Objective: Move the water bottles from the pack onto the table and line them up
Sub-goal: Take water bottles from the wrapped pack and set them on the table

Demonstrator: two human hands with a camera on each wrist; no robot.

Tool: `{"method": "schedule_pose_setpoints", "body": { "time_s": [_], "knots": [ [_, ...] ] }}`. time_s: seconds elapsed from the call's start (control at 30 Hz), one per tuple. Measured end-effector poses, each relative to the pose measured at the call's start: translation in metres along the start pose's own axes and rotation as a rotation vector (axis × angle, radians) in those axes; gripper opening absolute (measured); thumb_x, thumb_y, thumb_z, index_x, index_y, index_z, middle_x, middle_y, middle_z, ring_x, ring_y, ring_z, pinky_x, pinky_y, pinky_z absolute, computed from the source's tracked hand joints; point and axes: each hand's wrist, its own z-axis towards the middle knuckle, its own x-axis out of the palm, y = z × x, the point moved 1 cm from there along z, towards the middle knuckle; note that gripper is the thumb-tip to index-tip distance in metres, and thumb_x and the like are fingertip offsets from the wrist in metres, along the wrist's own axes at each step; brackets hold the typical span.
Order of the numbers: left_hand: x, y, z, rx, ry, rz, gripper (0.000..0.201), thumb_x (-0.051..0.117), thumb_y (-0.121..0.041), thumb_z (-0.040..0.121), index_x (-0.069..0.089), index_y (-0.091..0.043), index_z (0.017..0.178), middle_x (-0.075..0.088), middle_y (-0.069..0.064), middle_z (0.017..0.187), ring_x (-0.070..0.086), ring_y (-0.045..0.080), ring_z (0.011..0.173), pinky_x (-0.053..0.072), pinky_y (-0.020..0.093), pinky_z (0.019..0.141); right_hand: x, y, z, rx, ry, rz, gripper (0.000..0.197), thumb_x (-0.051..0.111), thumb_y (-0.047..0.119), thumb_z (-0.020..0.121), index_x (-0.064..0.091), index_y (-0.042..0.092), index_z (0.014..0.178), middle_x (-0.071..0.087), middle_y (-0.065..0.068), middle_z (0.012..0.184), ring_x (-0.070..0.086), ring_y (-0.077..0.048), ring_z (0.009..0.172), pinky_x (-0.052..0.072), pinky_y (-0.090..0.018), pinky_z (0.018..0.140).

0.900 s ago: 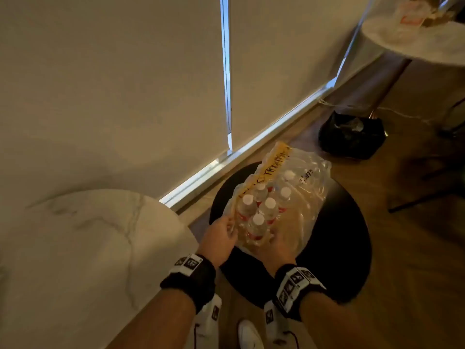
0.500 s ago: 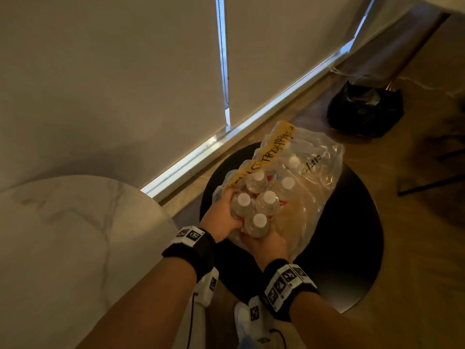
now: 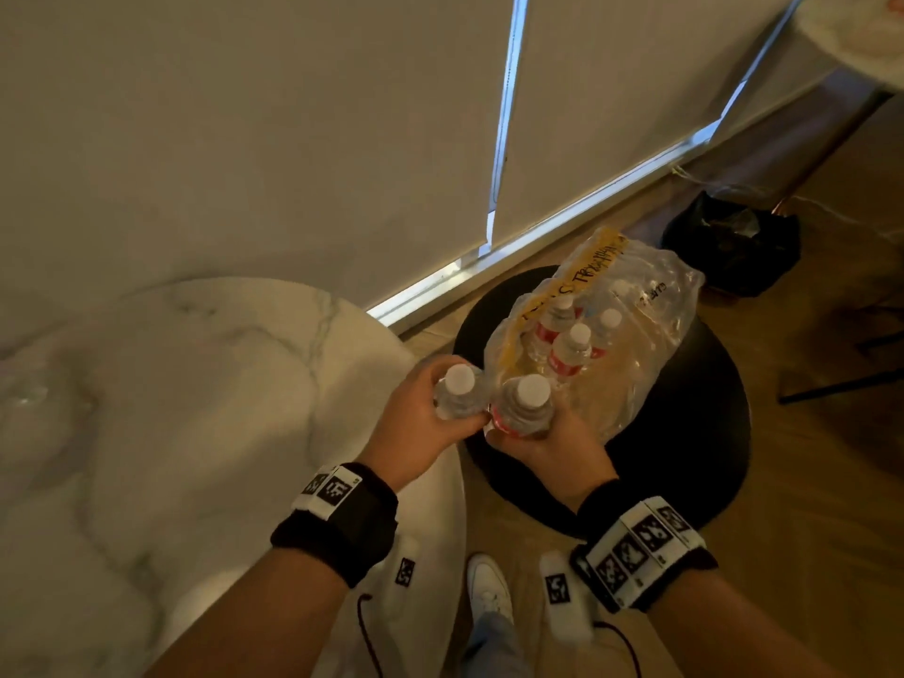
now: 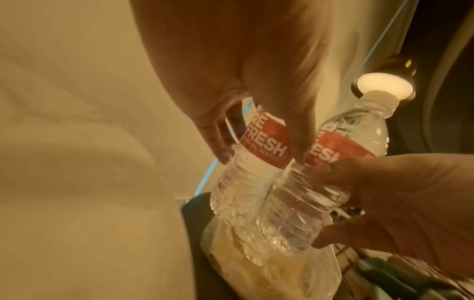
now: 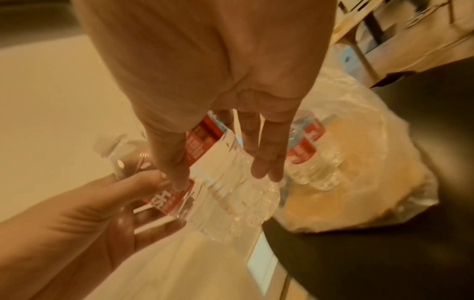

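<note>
My left hand (image 3: 440,413) grips a clear water bottle (image 3: 459,391) with a white cap and red label, held over the gap between table and stool. My right hand (image 3: 538,435) grips a second bottle (image 3: 526,406) right beside it, the two bottles touching. The left wrist view shows the left-hand bottle (image 4: 254,162) and right-hand bottle (image 4: 305,203) both above the torn plastic pack (image 4: 269,274). The pack (image 3: 650,345) lies on a black round stool (image 3: 685,472) with several more bottles (image 3: 570,352) standing in it. The white marble table (image 3: 171,433) is at my left.
A black bag (image 3: 734,242) sits on the wooden floor behind the stool, near a table leg. A wall with a window blind runs along the back. My white shoe (image 3: 486,587) is on the floor below the hands. Another white tabletop (image 3: 861,31) shows at the top right.
Both hands were down at the near end of the pack around bottles; now each has lifted one bottle out and drawn it toward me and the marble table.
</note>
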Motion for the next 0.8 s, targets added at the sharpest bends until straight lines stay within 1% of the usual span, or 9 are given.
{"method": "schedule_pose_setpoints", "body": {
  "time_s": [0.07,0.17,0.23,0.33,0.37,0.43,0.57,0.73,0.8],
  "knots": [
    [-0.033,0.009,-0.048,-0.044,-0.061,-0.033,0.053,0.085,-0.034,0.076,0.054,-0.033,0.120,0.065,-0.013,0.115,0.062,0.002,0.109,0.049,0.019,0.092,0.035,0.021,-0.026,0.005,0.080,-0.050,0.055,0.080,0.051,0.066,0.057,0.037,0.114,0.067,0.015,0.109,0.062,-0.007,0.103,0.049,-0.031,0.093],
    [-0.086,0.033,-0.129,-0.139,-0.168,-0.022,0.050,0.084,-0.033,0.078,0.052,-0.029,0.117,0.070,-0.010,0.106,0.066,-0.001,0.097,0.051,0.015,0.082,0.103,0.050,-0.071,0.012,0.180,-0.060,0.064,0.084,0.043,0.063,0.055,0.033,0.119,0.067,0.010,0.108,0.063,-0.011,0.099,0.050,-0.029,0.087],
    [-0.120,0.057,-0.185,-0.195,-0.220,0.002,0.049,0.084,-0.034,0.078,0.052,-0.031,0.115,0.072,-0.009,0.104,0.069,0.000,0.095,0.054,0.021,0.084,0.155,0.063,-0.098,-0.002,0.262,-0.051,0.059,0.084,0.039,0.065,0.056,0.031,0.116,0.068,0.008,0.107,0.064,-0.014,0.098,0.050,-0.028,0.082],
    [-0.166,0.094,-0.259,-0.283,-0.290,-0.023,0.048,0.084,-0.037,0.076,0.052,-0.032,0.113,0.074,-0.007,0.105,0.071,0.007,0.098,0.058,0.040,0.091,0.231,0.083,-0.129,-0.004,0.358,-0.059,0.056,0.083,0.038,0.068,0.055,0.028,0.116,0.066,0.008,0.105,0.062,-0.015,0.097,0.044,-0.024,0.077],
    [-0.178,0.105,-0.279,-0.308,-0.318,-0.014,0.048,0.084,-0.038,0.076,0.052,-0.032,0.112,0.074,-0.007,0.105,0.071,0.008,0.098,0.058,0.042,0.091,0.254,0.089,-0.137,-0.005,0.375,-0.065,0.056,0.082,0.038,0.068,0.055,0.027,0.117,0.066,0.007,0.106,0.062,-0.016,0.098,0.043,-0.024,0.077],
    [-0.199,0.122,-0.312,-0.337,-0.390,0.003,0.047,0.084,-0.035,0.076,0.052,-0.032,0.111,0.074,-0.007,0.102,0.071,0.005,0.094,0.059,0.039,0.088,0.294,0.098,-0.150,-0.014,0.394,-0.080,0.059,0.082,0.038,0.069,0.054,0.024,0.119,0.067,0.004,0.109,0.062,-0.019,0.100,0.044,-0.025,0.079],
    [-0.219,0.149,-0.348,-0.367,-0.491,-0.025,0.047,0.085,-0.031,0.076,0.053,-0.029,0.111,0.073,-0.008,0.098,0.069,0.000,0.089,0.055,0.024,0.077,0.350,0.104,-0.168,-0.007,0.375,-0.113,0.062,0.082,0.035,0.068,0.054,0.022,0.122,0.068,-0.002,0.114,0.063,-0.024,0.104,0.049,-0.030,0.083],
    [-0.222,0.167,-0.354,-0.339,-0.522,-0.045,0.056,0.085,-0.037,0.075,0.050,-0.029,0.119,0.070,-0.012,0.106,0.065,-0.005,0.096,0.053,0.019,0.080,0.372,0.107,-0.173,0.003,0.344,-0.131,0.062,0.081,0.029,0.071,0.051,0.022,0.125,0.067,-0.003,0.116,0.061,-0.022,0.099,0.043,-0.026,0.080],
    [-0.220,0.168,-0.355,-0.338,-0.522,-0.068,0.063,0.087,-0.035,0.074,0.048,-0.029,0.123,0.068,-0.015,0.108,0.065,-0.007,0.097,0.054,0.020,0.082,0.370,0.106,-0.173,0.001,0.372,-0.147,0.069,0.083,0.030,0.069,0.048,0.023,0.127,0.065,-0.002,0.118,0.059,-0.018,0.097,0.045,-0.028,0.083]
  ]
}}
